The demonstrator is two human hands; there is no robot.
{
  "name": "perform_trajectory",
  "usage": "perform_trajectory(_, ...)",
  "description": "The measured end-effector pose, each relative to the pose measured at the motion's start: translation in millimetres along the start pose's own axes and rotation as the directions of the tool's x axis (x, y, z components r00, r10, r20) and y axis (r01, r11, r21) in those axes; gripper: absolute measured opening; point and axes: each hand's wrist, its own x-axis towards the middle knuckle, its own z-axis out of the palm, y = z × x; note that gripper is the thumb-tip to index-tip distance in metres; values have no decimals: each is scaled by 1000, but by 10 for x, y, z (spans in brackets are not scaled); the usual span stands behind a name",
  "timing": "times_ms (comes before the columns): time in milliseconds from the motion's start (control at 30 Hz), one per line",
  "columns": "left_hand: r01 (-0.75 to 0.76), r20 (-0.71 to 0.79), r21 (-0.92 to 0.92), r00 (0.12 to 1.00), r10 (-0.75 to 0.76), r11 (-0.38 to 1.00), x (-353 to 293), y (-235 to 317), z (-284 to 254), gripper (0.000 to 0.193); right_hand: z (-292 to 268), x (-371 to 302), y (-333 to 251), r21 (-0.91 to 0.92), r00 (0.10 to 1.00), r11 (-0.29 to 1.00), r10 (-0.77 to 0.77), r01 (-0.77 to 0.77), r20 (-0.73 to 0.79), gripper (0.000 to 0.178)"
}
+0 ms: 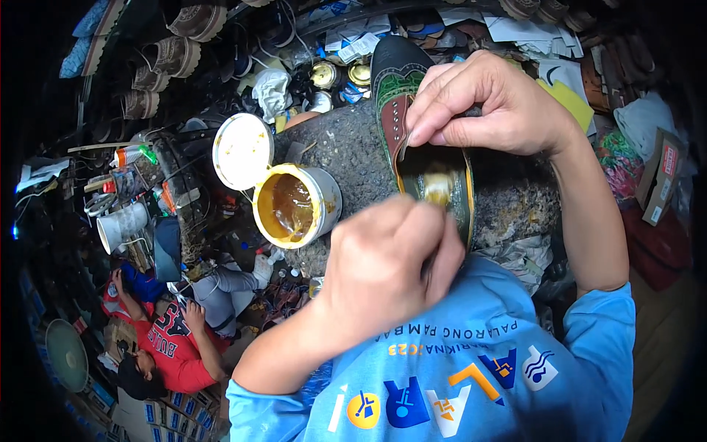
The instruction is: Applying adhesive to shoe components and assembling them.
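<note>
A leather shoe (391,121) in black, green and brown lies with its toe away from me and its opening toward me. My right hand (490,110) reaches over it from the right, thumb and fingers pinching the upper's edge at the front of the opening. Closed like a fist, my left hand (394,254) is over the heel end, blurred by motion; whatever its fingers hold is hidden. A pale yellowish blurred patch (437,187) shows inside the shoe, just beyond that hand. To the left, a white tub (328,200) holds amber, glue-like stuff, its white lid (239,152) hinged back.
The shoe and tub rest on a rough dark block (361,158). Small open tins (324,74) and crumpled paper stand beyond it. Several shoes (177,57) sit at the far left. A person in a red shirt (177,346) sits at the lower left. A cardboard box (660,177) is at the right.
</note>
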Motion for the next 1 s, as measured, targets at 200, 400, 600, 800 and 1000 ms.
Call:
perform_trajectory(200, 45, 38, -4, 998, -44, 999, -6, 44, -78, 8, 24, 27, 6, -2, 1000, 1000, -12, 13, 1, 20)
perform_trajectory(400, -2, -7, 78, 1000, 2, 997, 88, -18, 3, 7, 32, 11, 26, -28, 999, 1000, 3, -4, -42, 21)
perform_trajectory(600, 53, 184, 13, 981, -54, 999, 87, 187, -261, 14, 37, -11, 22, -84, 997, 996, 14, -20, -79, 22)
perform_trajectory(800, -125, 253, 131, 963, 89, 984, -3, 211, -274, 36, 48, 11, -29, -16, 993, 994, 111, -112, -28, 19)
perform_trajectory(1000, -164, 315, 184, 944, 100, 969, -20, 165, -187, 33, 61, -6, 65, -77, 997, 997, -27, 21, -77, 26)
